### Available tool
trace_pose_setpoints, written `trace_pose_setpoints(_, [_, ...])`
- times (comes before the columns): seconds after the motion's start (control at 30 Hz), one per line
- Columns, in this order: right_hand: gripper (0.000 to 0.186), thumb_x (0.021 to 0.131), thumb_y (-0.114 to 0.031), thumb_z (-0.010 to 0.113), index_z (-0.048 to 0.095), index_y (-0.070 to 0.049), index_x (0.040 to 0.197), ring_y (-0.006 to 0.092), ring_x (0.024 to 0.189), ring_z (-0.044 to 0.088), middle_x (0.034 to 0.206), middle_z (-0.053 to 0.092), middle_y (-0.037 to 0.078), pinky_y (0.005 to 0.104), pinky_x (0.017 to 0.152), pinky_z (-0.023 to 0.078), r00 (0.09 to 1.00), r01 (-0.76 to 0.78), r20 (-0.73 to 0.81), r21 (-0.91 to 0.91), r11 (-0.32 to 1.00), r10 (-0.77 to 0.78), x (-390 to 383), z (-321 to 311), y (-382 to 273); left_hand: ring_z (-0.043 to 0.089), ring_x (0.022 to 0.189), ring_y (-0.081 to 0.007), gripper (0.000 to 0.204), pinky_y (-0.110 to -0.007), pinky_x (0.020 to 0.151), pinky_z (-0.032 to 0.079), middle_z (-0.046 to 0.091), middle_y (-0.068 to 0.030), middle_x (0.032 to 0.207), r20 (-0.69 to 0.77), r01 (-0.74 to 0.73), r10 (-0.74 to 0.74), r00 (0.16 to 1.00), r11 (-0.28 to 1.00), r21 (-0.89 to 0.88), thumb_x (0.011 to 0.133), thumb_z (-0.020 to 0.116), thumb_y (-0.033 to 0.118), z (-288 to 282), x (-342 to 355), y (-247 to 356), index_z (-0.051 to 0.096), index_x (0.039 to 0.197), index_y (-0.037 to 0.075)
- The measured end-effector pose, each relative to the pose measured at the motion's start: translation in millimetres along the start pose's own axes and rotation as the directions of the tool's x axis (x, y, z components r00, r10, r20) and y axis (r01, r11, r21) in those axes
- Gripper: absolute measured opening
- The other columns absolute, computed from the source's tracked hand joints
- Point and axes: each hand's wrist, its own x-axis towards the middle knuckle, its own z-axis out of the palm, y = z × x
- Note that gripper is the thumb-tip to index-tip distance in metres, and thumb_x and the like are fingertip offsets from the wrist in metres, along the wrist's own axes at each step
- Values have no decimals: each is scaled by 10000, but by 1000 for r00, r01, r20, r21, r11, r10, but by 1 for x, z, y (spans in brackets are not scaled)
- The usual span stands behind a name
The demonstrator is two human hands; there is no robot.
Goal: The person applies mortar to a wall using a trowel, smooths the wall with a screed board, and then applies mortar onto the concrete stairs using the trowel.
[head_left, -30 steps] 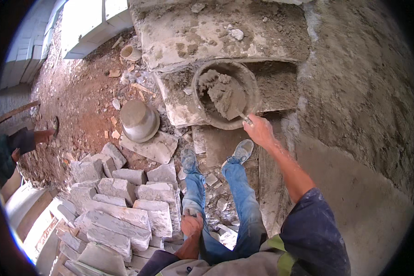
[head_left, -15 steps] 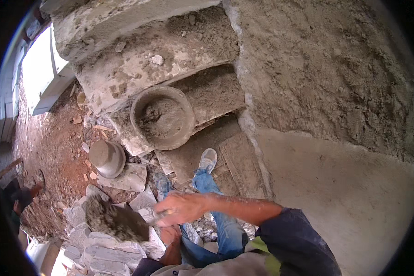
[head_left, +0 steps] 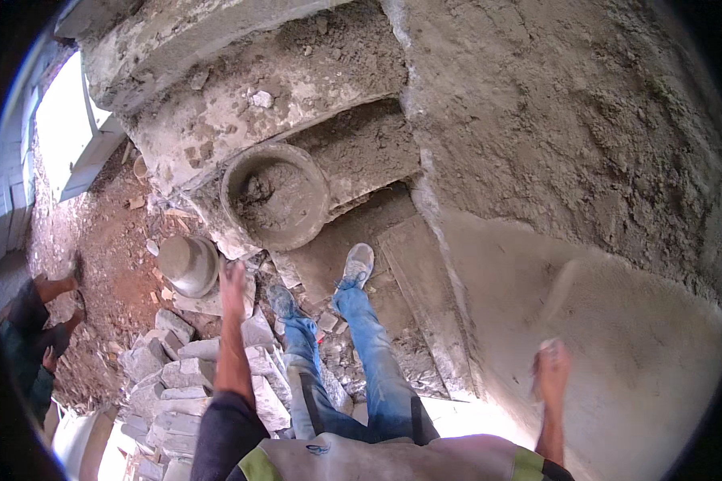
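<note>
My right hand [head_left: 552, 373] is closed at the right, in front of the plastered wall, and smeared by motion. A pale handle end shows at the fist, apparently the trowel's; its blade cannot be made out clearly. A faint light streak [head_left: 559, 290] runs above the fist, against the smooth plaster. My left hand [head_left: 233, 282] is held out to the left with blurred fingers stretched, nothing visible in it. It appears beside an upturned bucket [head_left: 186, 263]. Ahead of my feet, a round tub [head_left: 317, 188] with wet grey mortar rests on the ledge.
The wall has rough, dark plaster [head_left: 537, 120] above and smooth plaster [head_left: 489, 240] below. Broken stone blocks [head_left: 188, 373] pile up at lower left. Boards [head_left: 425, 280] lie by my feet. Another person's legs [head_left: 52, 289] show at far left, near a white panel [head_left: 64, 120].
My right hand has swung from the lower middle to the right wall; the mortar load on its trowel no longer shows. My left hand has moved up and left, away from the right.
</note>
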Motion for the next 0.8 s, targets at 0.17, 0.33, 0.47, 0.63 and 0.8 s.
trace_pose_setpoints(0.17, [173, 848, -166, 570, 581, -35, 961, 169, 568, 585, 648, 579, 55, 327, 538, 508, 840, -434, 397, 85, 897, 369, -38, 130, 92, 544, 1151, -236, 641, -368, 947, 447, 537, -148, 1305, 444, 351, -235, 865, 914, -201, 865, 644, 399, 16, 150, 75, 455, 1328, -3])
trace_pose_setpoints(0.33, [337, 848, -253, 564, 566, -26, 1097, 452, 751, 620, 914, 647, 238, 507, 723, 508, 918, 69, 397, -166, 984, 3, -52, 185, 79, 610, 776, -216, 238, -345, 713, 509, 647, -99, 925, 364, 99, -147, 920, 984, 147, 867, 553, 158, 21, 155, 60, 645, 1043, 27])
trace_pose_setpoints(0.47, [358, 868, -317, 576, 584, -56, 1114, 426, 768, 634, 796, 647, 246, 520, 719, 498, 863, 418, 407, -245, 875, -299, 2, 197, -1, 553, 884, -264, 340, -398, 827, 439, 612, -146, 941, 134, -57, -16, 991, 848, 528, 860, 468, 186, 64, 77, 63, 597, 1122, 11])
trace_pose_setpoints(0.63, [156, 799, -163, 593, 654, -51, 889, 328, 679, 652, 718, 654, 177, 456, 624, 511, 608, 794, 460, -385, 471, -647, 74, 202, -122, 521, 753, -191, 399, -336, 712, 448, 576, -84, 827, -62, -194, 201, 978, 975, 111, 743, 554, 79, 99, -31, 97, 534, 1118, -54])
trace_pose_setpoints(0.8, [128, 740, -102, 600, 687, -81, 647, 273, 719, 682, 699, 666, 138, 417, 625, 530, 445, 895, 689, -328, 303, -572, 18, 271, -185, 524, 773, -185, 560, -312, 717, 451, 596, -120, 902, 46, -90, 85, 995, 991, 97, 737, 536, 53, 70, -121, 115, 465, 1278, -71])
